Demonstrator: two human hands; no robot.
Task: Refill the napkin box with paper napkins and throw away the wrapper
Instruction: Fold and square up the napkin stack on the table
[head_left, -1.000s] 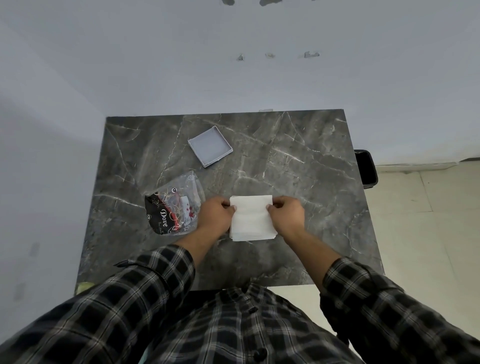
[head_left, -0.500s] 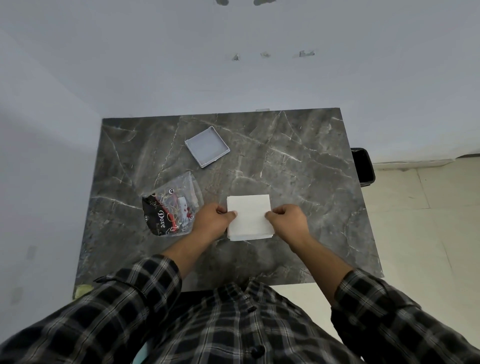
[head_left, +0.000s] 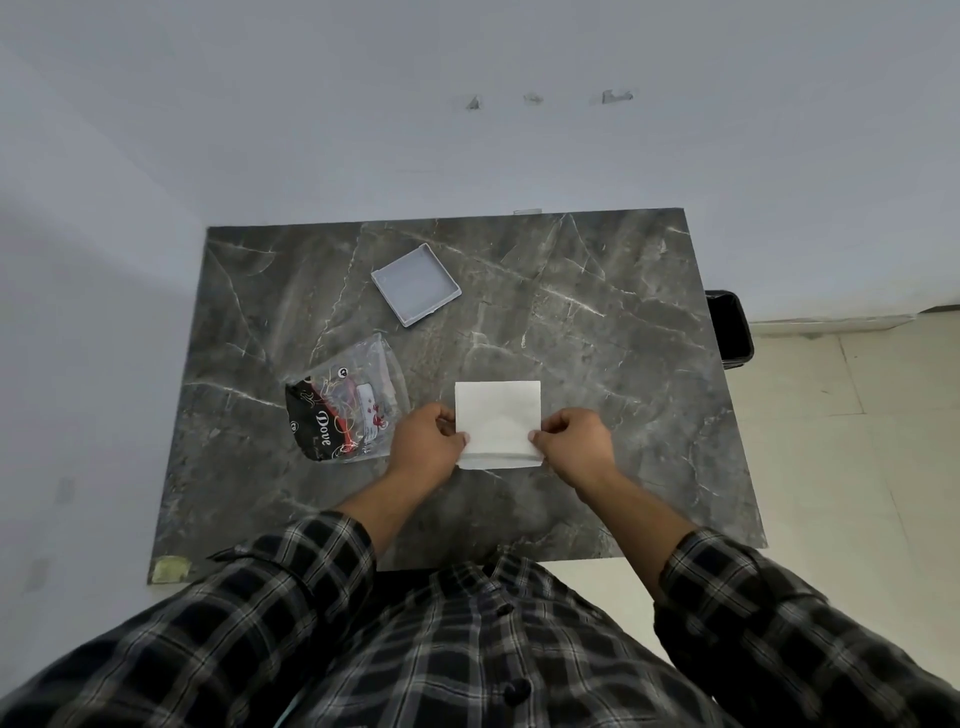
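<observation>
A white stack of paper napkins (head_left: 497, 415) lies on the dark marble table (head_left: 597, 364), near its front middle. My left hand (head_left: 426, 441) pinches the stack's left edge and my right hand (head_left: 571, 441) pinches its right edge, both low on the stack. The empty clear plastic wrapper (head_left: 345, 405) with black and red print lies just left of my left hand. A shallow grey square napkin box (head_left: 415, 285) sits farther back, left of centre, turned at an angle and open on top.
A black waste bin (head_left: 730, 327) stands on the tiled floor past the table's right edge. White walls close off the back and left sides. A small yellowish scrap (head_left: 169, 569) is at the table's front left corner.
Both hands slid down the sides of the napkin stack toward its near edge. The stack, wrapper and box stay in place on the table.
</observation>
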